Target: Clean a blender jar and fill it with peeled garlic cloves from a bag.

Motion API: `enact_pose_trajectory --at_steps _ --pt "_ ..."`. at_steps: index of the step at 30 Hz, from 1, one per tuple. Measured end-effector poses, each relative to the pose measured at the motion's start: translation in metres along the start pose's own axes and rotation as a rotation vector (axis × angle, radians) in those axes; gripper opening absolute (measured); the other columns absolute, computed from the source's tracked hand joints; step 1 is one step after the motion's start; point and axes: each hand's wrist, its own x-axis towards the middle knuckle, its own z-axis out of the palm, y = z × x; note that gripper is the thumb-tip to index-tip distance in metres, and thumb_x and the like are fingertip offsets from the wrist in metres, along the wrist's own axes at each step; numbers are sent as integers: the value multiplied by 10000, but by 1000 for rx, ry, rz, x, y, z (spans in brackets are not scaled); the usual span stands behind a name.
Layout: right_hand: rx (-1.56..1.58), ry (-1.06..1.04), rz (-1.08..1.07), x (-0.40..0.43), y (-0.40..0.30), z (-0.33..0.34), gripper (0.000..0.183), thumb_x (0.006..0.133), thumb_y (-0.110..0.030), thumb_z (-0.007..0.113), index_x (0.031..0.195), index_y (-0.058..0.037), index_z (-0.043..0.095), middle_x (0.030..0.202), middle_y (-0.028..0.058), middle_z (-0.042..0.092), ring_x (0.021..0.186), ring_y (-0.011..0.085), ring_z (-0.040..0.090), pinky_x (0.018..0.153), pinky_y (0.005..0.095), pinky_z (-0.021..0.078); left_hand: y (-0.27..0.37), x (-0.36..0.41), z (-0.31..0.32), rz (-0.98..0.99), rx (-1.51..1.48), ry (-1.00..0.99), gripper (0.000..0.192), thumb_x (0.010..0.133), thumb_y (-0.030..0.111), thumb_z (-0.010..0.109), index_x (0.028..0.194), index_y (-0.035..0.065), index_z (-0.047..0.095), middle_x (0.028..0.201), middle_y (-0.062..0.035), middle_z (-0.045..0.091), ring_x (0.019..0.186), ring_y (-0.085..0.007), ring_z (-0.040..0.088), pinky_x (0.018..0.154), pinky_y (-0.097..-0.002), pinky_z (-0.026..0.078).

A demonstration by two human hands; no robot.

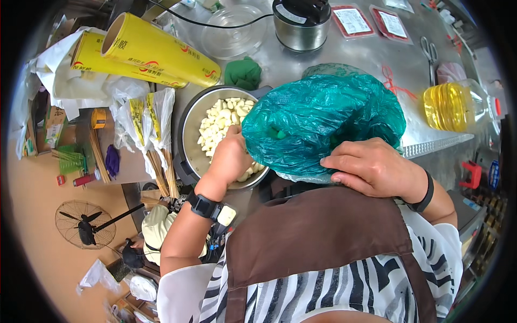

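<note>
A round metal pot (pixel 193 149) with a dark rim holds many peeled garlic cloves (pixel 220 121). My left hand (pixel 232 155) is over the cloves with its fingers curled; their tips are hidden beside the left edge of a crumpled green plastic bag (pixel 307 109). This bag stands on the steel table and partly overhangs the pot's right side. At the bag's near edge, my right hand (pixel 373 169) has its thumb and fingers closed on the plastic. The bag's contents are mostly hidden.
Yellow film rolls (pixel 161 52), bundled bamboo skewers (pixel 159 161) and a green cloth (pixel 243 72) lie around the pot. A corded steel appliance (pixel 302 34), packs of red meat (pixel 352 21), scissors (pixel 430 56) and an oil bottle (pixel 448 105) are beyond. Another person (pixel 155 230) is at lower left.
</note>
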Motion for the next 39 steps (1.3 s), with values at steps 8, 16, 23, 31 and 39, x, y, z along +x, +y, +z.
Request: enact_pose_trajectory --at_steps 8,16,23,31,39 --pt "-8 -20 27 -1 3 -2 221 864 -136 671 1060 -37 654 851 103 599 749 294 623 619 398 507 4 -10 -33 -286 -1046 -1 236 801 -20 694 1026 47 670 929 0 660 756 -81 608 674 -246 506" --pt "20 -134 -16 5 7 -1 246 855 -137 658 1069 -25 610 834 128 566 749 320 613 627 428 494 67 -15 -115 -36 -1585 -96 253 778 -89 560 999 27 598 1041 -165 611 627 -153 544 487 -243 448" --pt "40 -133 -58 1 2 1 208 865 -151 637 1022 -20 599 818 146 568 719 343 620 622 448 500 164 53 -85 32 -884 -503 189 785 -4 663 970 32 652 838 -14 650 695 -85 614 566 -232 487" --pt "-10 -239 99 -17 -3 -14 257 906 -158 636 1124 -25 610 870 111 616 737 309 644 621 410 512 144 60 -41 223 -268 -370 378 936 264 631 1217 12 639 1094 -182 678 1013 -261 649 887 -338 498" --pt "87 -187 177 -8 -4 -22 216 912 -165 625 1072 -21 641 876 157 668 770 359 649 659 438 516 115 23 -84 183 -739 -270 394 1045 262 452 1290 -19 581 1259 -145 629 1161 -216 590 983 -333 449"
